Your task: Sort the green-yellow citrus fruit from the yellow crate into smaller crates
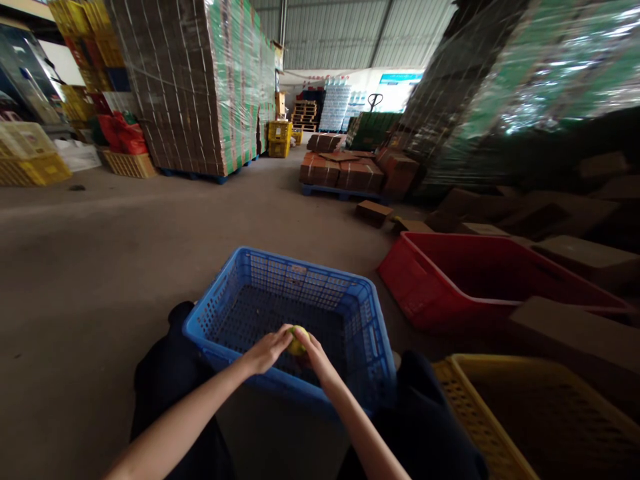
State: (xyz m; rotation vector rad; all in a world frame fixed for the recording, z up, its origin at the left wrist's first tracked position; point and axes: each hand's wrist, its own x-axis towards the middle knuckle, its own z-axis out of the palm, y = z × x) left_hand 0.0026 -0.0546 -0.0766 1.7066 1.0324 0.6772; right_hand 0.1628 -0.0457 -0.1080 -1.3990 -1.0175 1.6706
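Your left hand [266,351] and right hand [314,352] hold a yellow-green fruit [299,343] between them, fingers curved against its sides, just below the centre of the frame. You have it over the blue crate [320,270], which sits between your knees at lower centre. A red tub [414,288] stands beside the crate at right; a yellow crate [450,381] fills the lower right corner.

Hands [267,352] [315,349] close together (fingers [284,337] seemingly curved)
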